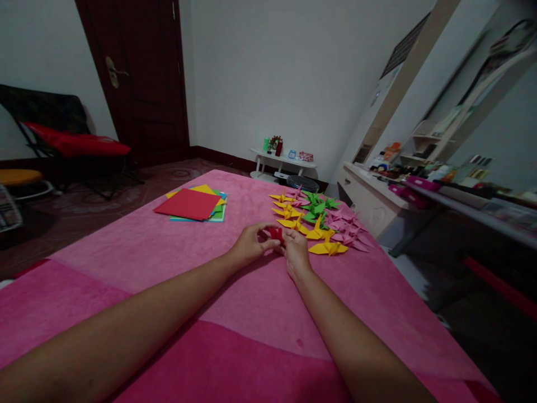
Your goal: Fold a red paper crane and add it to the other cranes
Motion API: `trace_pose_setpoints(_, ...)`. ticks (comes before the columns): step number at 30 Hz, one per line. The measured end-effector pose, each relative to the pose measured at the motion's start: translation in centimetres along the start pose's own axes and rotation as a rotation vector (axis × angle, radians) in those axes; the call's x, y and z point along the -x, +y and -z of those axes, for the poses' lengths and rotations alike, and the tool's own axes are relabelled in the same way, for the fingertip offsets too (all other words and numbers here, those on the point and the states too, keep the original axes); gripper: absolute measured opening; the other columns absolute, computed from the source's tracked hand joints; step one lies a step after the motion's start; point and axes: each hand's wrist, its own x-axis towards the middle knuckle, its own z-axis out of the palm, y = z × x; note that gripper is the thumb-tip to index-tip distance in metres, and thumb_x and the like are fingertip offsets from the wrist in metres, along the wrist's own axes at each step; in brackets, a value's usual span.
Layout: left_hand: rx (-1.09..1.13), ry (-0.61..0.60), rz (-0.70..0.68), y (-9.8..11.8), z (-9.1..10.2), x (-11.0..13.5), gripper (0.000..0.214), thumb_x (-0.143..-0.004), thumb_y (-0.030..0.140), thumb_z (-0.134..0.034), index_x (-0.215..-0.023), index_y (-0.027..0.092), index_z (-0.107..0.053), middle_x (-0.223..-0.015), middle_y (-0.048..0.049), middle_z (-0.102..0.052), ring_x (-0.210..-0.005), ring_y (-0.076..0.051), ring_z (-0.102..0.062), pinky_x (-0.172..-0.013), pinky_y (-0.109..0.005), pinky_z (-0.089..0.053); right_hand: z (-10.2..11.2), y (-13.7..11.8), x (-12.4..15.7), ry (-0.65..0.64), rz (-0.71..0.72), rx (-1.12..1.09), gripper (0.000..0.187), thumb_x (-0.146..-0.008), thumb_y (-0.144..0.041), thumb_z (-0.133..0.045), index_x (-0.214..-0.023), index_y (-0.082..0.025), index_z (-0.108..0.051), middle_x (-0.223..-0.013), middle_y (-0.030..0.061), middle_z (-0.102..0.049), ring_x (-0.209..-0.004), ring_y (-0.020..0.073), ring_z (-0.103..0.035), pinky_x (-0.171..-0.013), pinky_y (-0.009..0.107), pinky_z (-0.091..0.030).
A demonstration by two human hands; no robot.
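Between my two hands is a small folded piece of red paper (276, 234), partly hidden by the fingers. My left hand (251, 242) pinches it from the left, and my right hand (297, 252) grips its right side. Just beyond and to the right of my right hand lie folded paper cranes: yellow cranes (328, 247) closest, green cranes (315, 207) behind them, and pink cranes (346, 226) at the right. Farther left, a loose stack of square coloured paper sheets (188, 204) rests with a red sheet on top.
A pink cloth (176, 263) covers the surface under my hands. Ahead stands a low white table (285, 160) with small items. Along the right runs a cluttered dresser (369, 190) with a mirror. A folding chair (75, 140) stands at the left near a dark door (138, 73).
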Motion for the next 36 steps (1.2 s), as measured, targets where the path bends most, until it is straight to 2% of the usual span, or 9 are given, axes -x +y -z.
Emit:
trace_pose_setpoints(3, 0.090, 0.011, 0.044, -0.2, 0.2, -0.2, 0.028, -0.069, 0.029, -0.067, -0.092, 0.013, -0.066, -0.080, -0.0046, -0.067, -0.070, -0.014, -0.060, -0.068, -0.026, -0.047, 0.0, -0.3, 0.2, -0.086, -0.022, 0.024, 0.016, -0.065, -0.024, -0.062, -0.078, -0.017, -0.056, -0.066, 0.0010, -0.065, -0.048, 0.0111, -0.057, -0.045, 0.023, -0.049)
trace_pose_setpoints(6, 0.217, 0.034, 0.104, 0.0, 0.5, -0.4, 0.029, -0.069, 0.033, -0.068, -0.088, 0.011, -0.066, -0.080, -0.0058, -0.067, -0.064, -0.013, -0.058, -0.061, -0.024, -0.046, 0.0, -0.5, 0.4, -0.147, -0.034, 0.097, 0.020, -0.074, -0.034, -0.057, -0.084, -0.016, -0.058, -0.062, 0.0014, -0.063, -0.045, 0.0112, -0.057, -0.042, 0.022, -0.049)
trace_pose_setpoints(8, 0.292, 0.063, 0.148, 0.3, 0.7, -0.4, 0.031, -0.068, 0.035, -0.069, -0.087, 0.011, -0.066, -0.077, -0.0058, -0.067, -0.059, -0.012, -0.057, -0.056, -0.023, -0.045, 0.0, -0.5, 0.5, -0.188, -0.005, 0.150, 0.031, -0.079, -0.044, -0.053, -0.092, -0.017, -0.059, -0.064, 0.0018, -0.063, -0.046, 0.0113, -0.057, -0.040, 0.021, -0.048)
trace_pose_setpoints(11, 0.345, 0.102, 0.196, 0.5, 0.9, -0.4, 0.032, -0.067, 0.037, -0.070, -0.084, 0.010, -0.066, -0.071, -0.0052, -0.066, -0.053, -0.010, -0.054, -0.050, -0.022, -0.042, 0.1, -0.4, 0.5, -0.232, 0.067, 0.237, 0.037, -0.077, -0.051, -0.054, -0.094, -0.018, -0.060, -0.070, 0.0019, -0.063, -0.051, 0.0104, -0.058, -0.040, 0.018, -0.047)
trace_pose_setpoints(18, 0.333, 0.092, 0.192, 0.3, 0.8, -0.4, 0.035, -0.065, 0.036, -0.072, -0.088, 0.010, -0.065, -0.074, -0.0069, -0.066, -0.053, -0.011, -0.056, -0.047, -0.022, -0.043, 0.5, -0.1, 0.2, -0.155, 0.224, 0.388, 0.036, -0.078, -0.048, -0.052, -0.082, -0.015, -0.064, -0.067, 0.0015, -0.062, -0.054, 0.0104, -0.056, -0.040, 0.016, -0.045)
trace_pose_setpoints(23, 0.251, 0.168, 0.144, 0.2, 0.7, -0.3, 0.036, -0.063, 0.034, -0.073, -0.089, 0.012, -0.059, -0.071, -0.0028, -0.064, -0.054, -0.013, -0.059, -0.050, -0.024, -0.046, 0.1, -0.7, 0.6, -0.112, 0.298, 0.404, 0.025, -0.076, -0.038, -0.056, -0.079, -0.015, -0.062, -0.058, -0.0007, -0.060, -0.048, 0.0111, -0.054, -0.042, 0.019, -0.044)
trace_pose_setpoints(27, 0.080, 0.244, 0.043, 0.3, 0.7, -0.2, 0.025, -0.065, 0.029, -0.071, -0.081, 0.014, -0.059, -0.069, -0.0013, -0.062, -0.060, -0.013, -0.059, -0.056, -0.023, -0.047, -0.1, -0.8, 0.9, -0.078, 0.350, 0.384, 0.014, -0.072, -0.030, -0.059, -0.079, -0.017, -0.058, -0.069, 0.0011, -0.064, -0.056, 0.0135, -0.060, -0.053, 0.024, -0.050)
trace_pose_setpoints(32, -0.171, 0.221, -0.147, 1.1, 0.7, 0.1, 0.013, -0.072, 0.023, -0.064, -0.082, 0.016, -0.066, -0.081, -0.0040, -0.063, -0.070, -0.013, -0.057, -0.058, -0.022, -0.044, 0.0, -0.7, 0.9, -0.062, 0.497, 0.512, 0.012, -0.074, -0.021, -0.056, -0.084, -0.018, -0.060, -0.080, 0.0038, -0.066, -0.071, 0.0160, -0.062, -0.064, 0.026, -0.050)
trace_pose_setpoints(36, -0.270, 0.188, -0.264, 1.3, 0.9, 0.4, 0.012, -0.078, 0.021, -0.059, -0.084, 0.019, -0.068, -0.080, -0.0050, -0.061, -0.074, -0.014, -0.056, -0.059, -0.022, -0.043, 0.2, -0.9, 1.0, -0.098, 0.610, 0.542, 0.015, -0.074, -0.020, -0.056, -0.087, -0.018, -0.063, -0.085, 0.0044, -0.065, -0.078, 0.0171, -0.060, -0.068, 0.026, -0.048)
